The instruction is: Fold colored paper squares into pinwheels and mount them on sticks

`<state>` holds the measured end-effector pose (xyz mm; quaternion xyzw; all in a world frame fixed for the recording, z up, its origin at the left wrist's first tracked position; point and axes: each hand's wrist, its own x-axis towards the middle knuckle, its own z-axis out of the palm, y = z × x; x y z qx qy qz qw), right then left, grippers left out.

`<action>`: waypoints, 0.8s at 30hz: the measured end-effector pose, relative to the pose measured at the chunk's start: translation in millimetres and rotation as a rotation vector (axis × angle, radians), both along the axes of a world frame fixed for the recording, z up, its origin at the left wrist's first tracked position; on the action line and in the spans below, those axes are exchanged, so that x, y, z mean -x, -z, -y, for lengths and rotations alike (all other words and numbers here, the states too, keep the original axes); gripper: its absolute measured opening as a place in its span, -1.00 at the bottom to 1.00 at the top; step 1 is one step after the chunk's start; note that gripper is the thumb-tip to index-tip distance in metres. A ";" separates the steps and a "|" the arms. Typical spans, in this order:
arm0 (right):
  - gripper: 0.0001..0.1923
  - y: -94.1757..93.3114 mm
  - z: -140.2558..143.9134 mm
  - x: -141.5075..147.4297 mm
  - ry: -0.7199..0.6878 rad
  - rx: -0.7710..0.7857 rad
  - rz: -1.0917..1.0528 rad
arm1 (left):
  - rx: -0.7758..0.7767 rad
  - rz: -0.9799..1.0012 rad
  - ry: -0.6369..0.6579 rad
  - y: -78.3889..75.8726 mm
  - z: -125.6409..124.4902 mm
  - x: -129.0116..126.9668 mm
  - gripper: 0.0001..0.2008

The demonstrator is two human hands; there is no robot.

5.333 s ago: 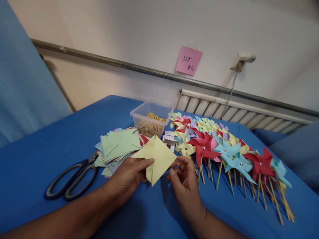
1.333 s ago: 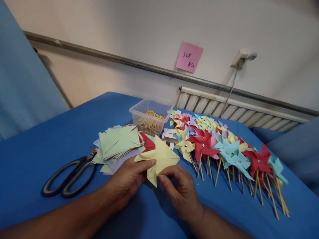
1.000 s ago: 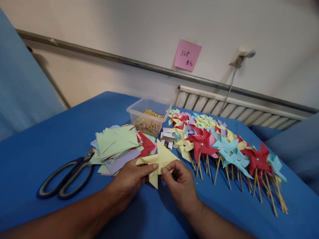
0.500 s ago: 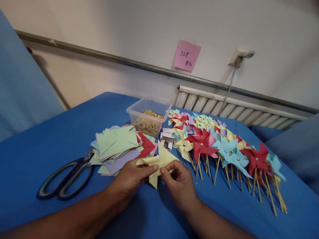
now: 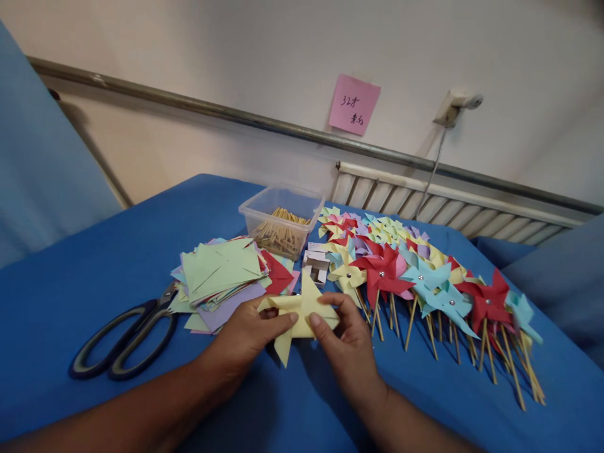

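Observation:
Between my two hands is a pale yellow paper pinwheel (image 5: 304, 313) with folded blades, and no stick shows on it. My left hand (image 5: 250, 330) is closed on its left side, thumb on top. From the right, my right hand (image 5: 346, 336) pinches the paper, thumb near the centre and forefinger at the upper right blade; the fingers underneath are hidden. Just left of my hands lies a stack of coloured paper squares (image 5: 221, 270) with cut slits. Beside the stack rest large dark-handled scissors (image 5: 127, 336).
Behind my hands stand a clear plastic box (image 5: 278, 220) of wooden sticks and a small open white box (image 5: 316, 264). Finished pinwheels (image 5: 383, 275) on sticks cover the right side of the blue cloth (image 5: 141, 220). A metal rail (image 5: 226, 113) and a radiator (image 5: 391, 195) run along the wall.
The pinwheel has turned a little and its right blade now lies folded flatter. My right hand has opened slightly and shifted right, its thumb nearer the pinwheel's centre. My left hand stays nearly still.

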<state>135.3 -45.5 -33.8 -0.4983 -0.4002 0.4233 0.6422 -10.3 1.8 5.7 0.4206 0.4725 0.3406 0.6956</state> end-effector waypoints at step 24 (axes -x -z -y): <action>-0.61 0.8 -10.5 -2.7 0.034 0.045 -0.285 | 0.104 0.242 0.074 6.6 10.6 -18.4 -0.67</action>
